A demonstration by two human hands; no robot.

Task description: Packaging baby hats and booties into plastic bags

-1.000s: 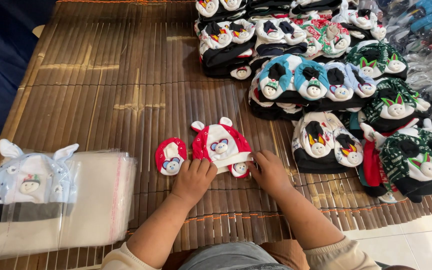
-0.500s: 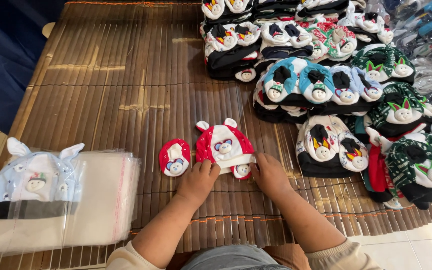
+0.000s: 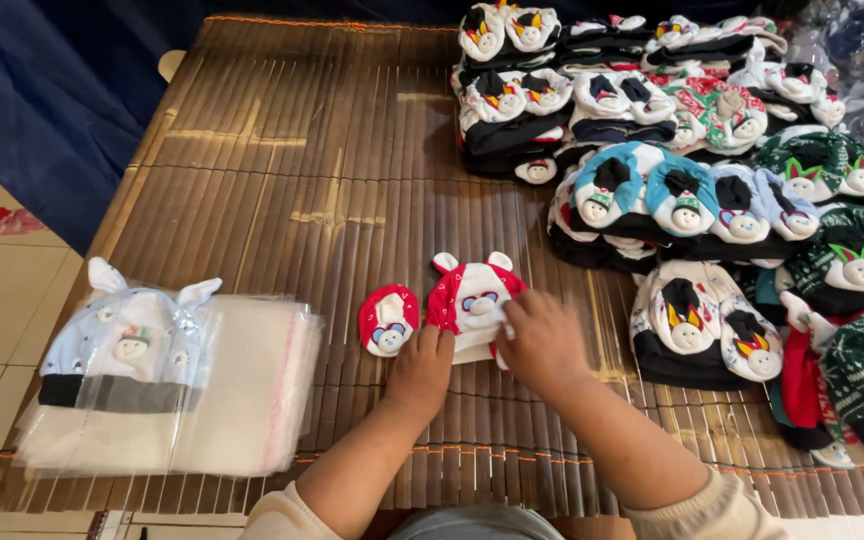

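Observation:
A small red and white baby hat (image 3: 472, 296) with two ears and a face on its front lies on the brown bamboo mat (image 3: 282, 170). My right hand (image 3: 542, 340) rests on the hat's lower right side, fingers curled over a small matching piece. My left hand (image 3: 420, 366) presses the hat's lower left edge. A small red mitten (image 3: 387, 320) with a face lies just left of the hat, beside my left fingers.
A stack of clear plastic bags (image 3: 222, 390) lies at the left with a pale blue bagged hat (image 3: 132, 340) on top. Several piles of hat and mitten sets (image 3: 692, 190) fill the right side. A dark blue cloth (image 3: 42, 100) borders the mat's left.
My right hand has slid up and left onto the hat, covering its lower right part. The left hand has stayed at the hat's lower edge. The view has shifted slightly.

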